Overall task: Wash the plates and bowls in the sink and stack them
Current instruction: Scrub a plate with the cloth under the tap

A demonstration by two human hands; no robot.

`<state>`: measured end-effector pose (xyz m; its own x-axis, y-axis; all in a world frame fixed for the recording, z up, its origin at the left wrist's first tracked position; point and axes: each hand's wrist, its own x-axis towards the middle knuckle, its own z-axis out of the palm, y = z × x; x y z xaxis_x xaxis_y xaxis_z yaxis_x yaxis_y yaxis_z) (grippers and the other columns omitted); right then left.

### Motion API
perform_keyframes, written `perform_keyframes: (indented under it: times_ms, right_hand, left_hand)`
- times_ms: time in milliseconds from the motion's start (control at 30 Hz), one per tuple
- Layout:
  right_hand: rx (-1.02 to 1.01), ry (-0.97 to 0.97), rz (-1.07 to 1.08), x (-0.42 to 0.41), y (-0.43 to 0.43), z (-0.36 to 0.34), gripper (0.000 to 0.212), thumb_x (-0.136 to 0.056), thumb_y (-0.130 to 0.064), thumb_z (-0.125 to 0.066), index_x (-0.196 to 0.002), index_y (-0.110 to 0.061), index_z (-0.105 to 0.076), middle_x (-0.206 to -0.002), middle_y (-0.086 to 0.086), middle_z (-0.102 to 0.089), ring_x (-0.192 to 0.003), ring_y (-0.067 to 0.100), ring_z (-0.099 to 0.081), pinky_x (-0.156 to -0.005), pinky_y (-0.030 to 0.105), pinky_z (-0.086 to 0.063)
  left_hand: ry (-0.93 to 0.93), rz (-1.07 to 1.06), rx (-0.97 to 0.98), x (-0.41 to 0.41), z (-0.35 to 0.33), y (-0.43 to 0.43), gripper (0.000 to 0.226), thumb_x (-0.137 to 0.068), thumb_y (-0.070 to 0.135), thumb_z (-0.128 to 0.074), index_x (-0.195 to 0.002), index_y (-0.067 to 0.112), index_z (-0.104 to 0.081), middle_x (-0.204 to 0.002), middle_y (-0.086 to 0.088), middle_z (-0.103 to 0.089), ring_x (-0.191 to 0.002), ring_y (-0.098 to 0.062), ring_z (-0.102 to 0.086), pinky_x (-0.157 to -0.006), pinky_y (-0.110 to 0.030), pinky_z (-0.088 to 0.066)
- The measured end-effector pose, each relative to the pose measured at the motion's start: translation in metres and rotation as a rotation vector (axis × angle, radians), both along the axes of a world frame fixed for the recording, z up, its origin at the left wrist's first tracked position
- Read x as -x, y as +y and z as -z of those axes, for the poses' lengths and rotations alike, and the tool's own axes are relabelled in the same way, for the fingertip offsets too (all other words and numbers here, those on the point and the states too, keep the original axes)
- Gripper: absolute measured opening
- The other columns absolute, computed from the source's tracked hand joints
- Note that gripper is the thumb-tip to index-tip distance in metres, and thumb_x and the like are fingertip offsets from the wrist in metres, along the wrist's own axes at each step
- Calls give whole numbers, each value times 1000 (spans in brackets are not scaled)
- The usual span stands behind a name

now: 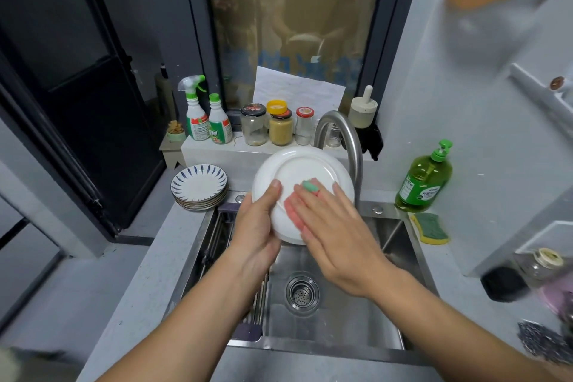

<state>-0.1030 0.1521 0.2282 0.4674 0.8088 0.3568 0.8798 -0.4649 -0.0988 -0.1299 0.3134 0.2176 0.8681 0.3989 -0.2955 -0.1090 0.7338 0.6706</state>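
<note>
Two bare forearms [186, 316], bare hands [259, 226] [338, 232]

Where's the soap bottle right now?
Head view, right side: the soap bottle stands on the counter right of the faucet, just behind the sponge.

- My left hand [259, 226] grips the white plate [307, 170] by its rim, tilted above the sink [341, 329].
- My right hand [335, 232] presses a pink-green sponge [310, 186] flat against it.
- I see striped plates [200, 184] stacked on the tabletop [139, 273], left of the sink.
</note>
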Motion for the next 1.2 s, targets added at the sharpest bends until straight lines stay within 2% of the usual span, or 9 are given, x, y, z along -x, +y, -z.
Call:
perform_keyframes:
  times_ms: [200, 367, 467, 767, 967, 1067, 1133, 1167, 1200]
  right_hand:
    - [-447, 291, 295, -10, 9, 11, 53, -107, -36, -16, -156, -22, -31, -165, -4, -22, -155, 17, -4, -124, 49, -13]
    - [-107, -66, 4, 16, 12, 27, 54, -105, -33, -25, -156, -17, -32, -166, 2, -22, -155, 28, -7, -123, 58, -7]
    - [-119, -73, 30, 1, 7, 24, 52, -106, -32, -24, -157, -25, -29, -165, -3, -24, -155, 25, -9, -123, 57, -6]
    - [-829, 818, 121, -36, 8, 2, 38, -111, -27, -27, -121, -24, -63, -128, -3, -62, -126, 16, -53, -112, 45, -38]
    - [-861, 1234, 278, -39, 30, -8, 32, -101, -34, -44, -107, -32, -76, -126, -5, -65, -115, 29, -61, -105, 49, -48]
    - [-873, 1561, 367, -35, 55, 3, 25, -99, -41, -55, -110, -32, -75, -118, 1, -72, -110, 23, -65, -83, 38, -53]
    - [-836, 1771, 460, -37, 74, 13, 37, -86, -55, -69, -106, -24, -72, -113, 22, -67, -105, 28, -62, -81, 37, -48]
    - [-769, 1845, 494, -40, 87, 18, 49, -81, -61, -69, -106, -19, -69, -98, 7, -54, -104, 32, -59, -88, 43, -45]
    - [-690, 1921, 521, -42, 98, 21, 56, -86, -64, -60, -109, -13, -67, -137, 22, -55, -113, 41, -58, -96, 53, -41]
  left_hand:
    - [39, 52, 175, -2, -8, -11, 51, -96, 22, -66, -142, 4, -55, -129, -25, -68, -119, -41, -66, -109, -61, -45]
    - [136, 90, 291, 4, -21, -11, 39, -103, 29, -57, -98, -8, -69, -88, -22, -76, -73, -31, -77, -85, -44, -62]
    - [124, 93, 317, 6, -20, -10, 40, -104, 29, -55, -112, -8, -67, -101, -26, -76, -96, -35, -74, -104, -46, -52]
    - [94, 138, 117, 26, 3, 10, 41, -97, 15, -59, -136, 2, -59, -116, -17, -75, -100, -29, -76, -92, -50, -55]
    - [99, 190, -75, 45, 20, 45, 54, -87, 16, -68, -140, 13, -57, -134, -16, -68, -120, -35, -67, -94, -50, -57]
    - [142, 114, -238, 55, 26, 70, 52, -85, 14, -72, -136, 13, -59, -131, -20, -68, -108, -34, -70, -79, -46, -61]
    - [133, 78, -332, 58, 28, 91, 57, -81, 12, -78, -134, 11, -59, -128, -22, -69, -105, -34, -71, -79, -44, -61]
    - [126, 65, -372, 58, 30, 105, 57, -80, 11, -78, -134, 12, -59, -126, -21, -70, -106, -35, -72, -82, -44, -61]
    - [121, 57, -417, 58, 32, 118, 54, -82, 8, -79, -132, 13, -60, -124, -19, -71, -108, -35, -71, -85, -43, -61]
